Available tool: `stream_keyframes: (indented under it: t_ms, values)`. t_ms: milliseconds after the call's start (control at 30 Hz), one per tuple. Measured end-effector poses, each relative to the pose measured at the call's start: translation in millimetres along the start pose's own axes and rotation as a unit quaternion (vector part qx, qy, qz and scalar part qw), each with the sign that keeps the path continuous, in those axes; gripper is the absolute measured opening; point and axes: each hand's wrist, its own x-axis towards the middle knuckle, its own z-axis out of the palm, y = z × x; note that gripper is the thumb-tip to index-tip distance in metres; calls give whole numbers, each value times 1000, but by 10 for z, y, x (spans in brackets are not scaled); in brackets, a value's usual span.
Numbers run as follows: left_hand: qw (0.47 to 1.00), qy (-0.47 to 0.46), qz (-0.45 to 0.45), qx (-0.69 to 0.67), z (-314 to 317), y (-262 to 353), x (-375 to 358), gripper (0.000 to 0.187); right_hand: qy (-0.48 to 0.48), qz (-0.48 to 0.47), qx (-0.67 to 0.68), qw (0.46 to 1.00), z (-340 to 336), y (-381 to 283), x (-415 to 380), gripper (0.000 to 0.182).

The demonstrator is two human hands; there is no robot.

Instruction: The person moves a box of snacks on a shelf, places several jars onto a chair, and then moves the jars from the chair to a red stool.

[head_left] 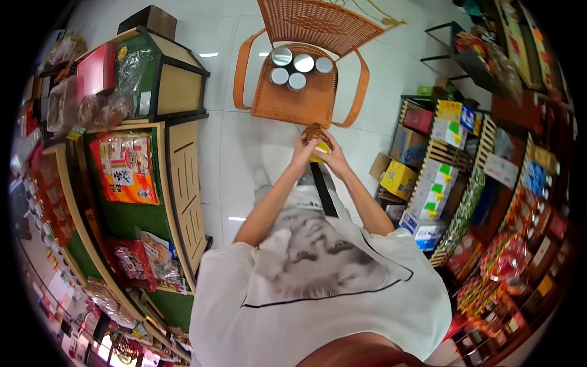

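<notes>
Both my hands are closed around a jar (316, 133) with brown contents and a yellow label, held low in front of my body. My left hand (302, 151) wraps its left side, and my right hand (334, 159) grips it from the right. Fingers cover much of the jar, so its lid cannot be made out. Just beyond it stands an orange-brown woven chair (269, 109). On its seat sit several round containers with silver lids, among them one at the back left (281, 56) and one at the front (296, 81).
To the left, a wooden shelf unit (183, 189) holds orange-red packets (125, 168) and other bagged goods. Slatted racks on the right carry white boxes (437, 183) and a yellow box (398, 178). Pale tiled floor (214, 85) lies around the chair.
</notes>
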Motion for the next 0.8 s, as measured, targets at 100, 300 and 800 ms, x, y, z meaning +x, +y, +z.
stream_keyframes:
  t_ms: [100,300,800]
  values:
    - [986,-9,-16,-165,337,44,773,90,1,19,-74,997,-464,-140,799,88]
    - [967,97,-71,-223,556,117,2170,90,-25,65,-25,997,-900,-20,2197,82]
    - [981,106,-112,-116,385,329,2790,67,39,153,150,976,-975,211,2954,85]
